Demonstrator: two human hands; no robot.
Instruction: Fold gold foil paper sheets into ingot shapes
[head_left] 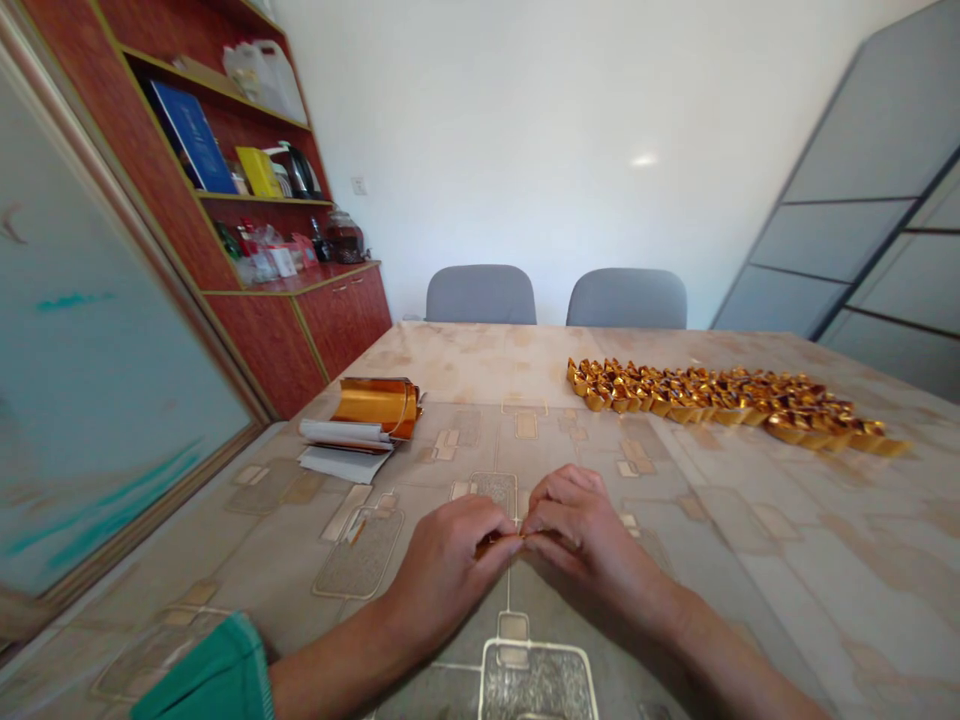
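Both hands meet low over the near middle of the table, fingertips almost touching. My left hand (459,552) is closed in a pinch, and a sliver of gold foil paper (491,543) shows between its thumb and fingers. My right hand (577,520) pinches at the right end of that same piece; most of the foil is hidden by the fingers. To the left lies a stack of gold foil sheets (375,402) with white backs, curled over. At the back right, several folded gold foil ingots (697,392) stand packed in long rows.
The table (480,360) has a patterned cover. Behind it are two grey chairs (481,293) against a white wall. A red-brown shelf cabinet (255,330) stands at the left, and grey panels (847,160) at the right.
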